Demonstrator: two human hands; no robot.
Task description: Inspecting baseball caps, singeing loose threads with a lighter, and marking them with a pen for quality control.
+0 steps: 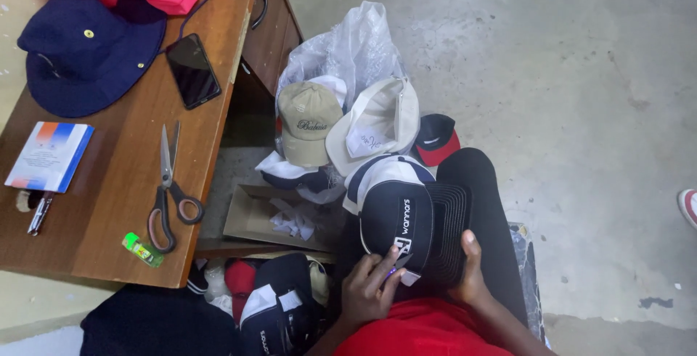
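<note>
Place: you sit in a small cap workshop or stockroom.
Floor: bare, stained concrete floor [581,109].
Stock: caps heaped in a plastic bag [348,47], more below the wooden desk [123,203].
Tools: scissors [168,189] beside you.

The person wears a bright red top, plain and without any visible print, and black trousers stretched smooth over the thigh; both hands, the left hand [372,283] and right hand [473,274], are bare, forearms uncovered, no rings or watch showing
</note>
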